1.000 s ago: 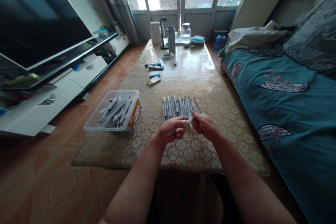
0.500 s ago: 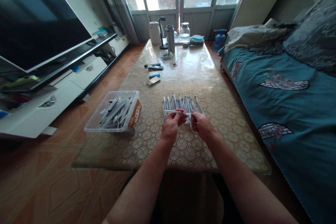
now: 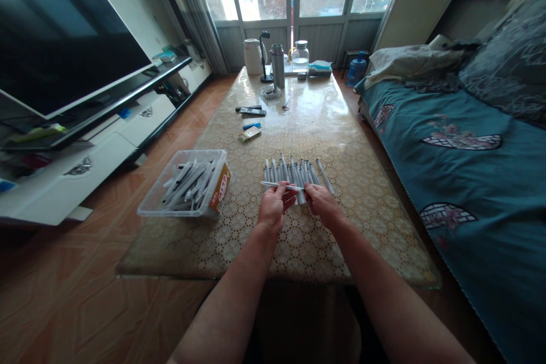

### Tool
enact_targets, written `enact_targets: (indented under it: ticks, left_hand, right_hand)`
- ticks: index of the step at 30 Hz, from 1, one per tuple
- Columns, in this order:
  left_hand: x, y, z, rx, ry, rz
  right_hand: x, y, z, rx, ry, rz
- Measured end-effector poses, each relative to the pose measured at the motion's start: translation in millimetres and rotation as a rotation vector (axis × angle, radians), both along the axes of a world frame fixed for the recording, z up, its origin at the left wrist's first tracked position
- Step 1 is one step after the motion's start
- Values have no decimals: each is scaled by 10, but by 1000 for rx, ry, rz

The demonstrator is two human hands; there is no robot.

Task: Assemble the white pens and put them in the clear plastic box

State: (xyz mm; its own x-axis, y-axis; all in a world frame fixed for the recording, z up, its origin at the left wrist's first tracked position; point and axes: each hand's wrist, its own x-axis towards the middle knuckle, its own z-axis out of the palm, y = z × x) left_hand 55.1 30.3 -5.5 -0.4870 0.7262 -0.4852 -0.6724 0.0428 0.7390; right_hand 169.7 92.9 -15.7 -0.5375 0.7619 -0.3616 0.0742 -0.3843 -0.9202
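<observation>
Between my two hands is a slim white pen, held level above the table. My left hand pinches its middle with the thumb and fingers. At the pen's right end, my right hand grips with closed fingers. Just beyond my hands lies a row of several pens, whitish with dark tips, side by side on the patterned tablecloth; my hands hide their near ends. To the left stands a clear plastic box with a brown label, holding many more pens in a loose heap.
On the table beyond lie a small box, a blue lighter-like object and a dark remote. Farther back stand a glass ashtray, a thermos, a kettle and a glass jug. A sofa flanks the right.
Both hands have shifted slightly left with the pen, and my right hand has come closer to my left. The row of pens and the box stay put.
</observation>
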Motion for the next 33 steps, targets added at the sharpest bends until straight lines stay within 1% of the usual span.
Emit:
enact_targets:
  ticks: [2, 4, 7, 9, 11, 14, 17, 20, 23, 26, 30, 33]
  left_hand:
    - [-25, 13, -1, -7, -6, 18]
    - [-54, 23, 0, -12, -10, 28]
    - [-80, 30, 6, -10, -8, 31]
    - [-81, 29, 14, -6, 1, 31]
    - [-80, 26, 24, -2, 6, 33]
    - [-86, 23, 37, 6, 3, 38]
    - [-99, 25, 37, 4, 9, 30]
    - [-107, 28, 30, -1, 19, 16]
    - [-116, 23, 27, -1, 25, 8]
    - [-141, 17, 27, -6, 30, 14]
    - [-167, 15, 26, -9, 42, 23]
    - [-152, 15, 34, -5, 52, 14]
  right_hand:
    - [-26, -13, 21, 5, 37, 3]
    - [-48, -20, 54, -22, 67, -16]
    - [-65, -7, 70, -67, 42, -62]
    - [-69, 9, 45, -45, 1, -57]
    - [-73, 16, 12, 7, -18, -21]
    - [-87, 11, -4, 39, 23, -4]
    - [-106, 8, 20, -30, 74, -56]
    - [-120, 18, 29, -66, 31, -84]
    - [-126, 14, 11, 3, -43, -38]
    - [-132, -11, 16, 45, -1, 7]
    - [-143, -31, 65, -73, 93, -32]
    - [-151, -25, 71, -141, 105, -37]
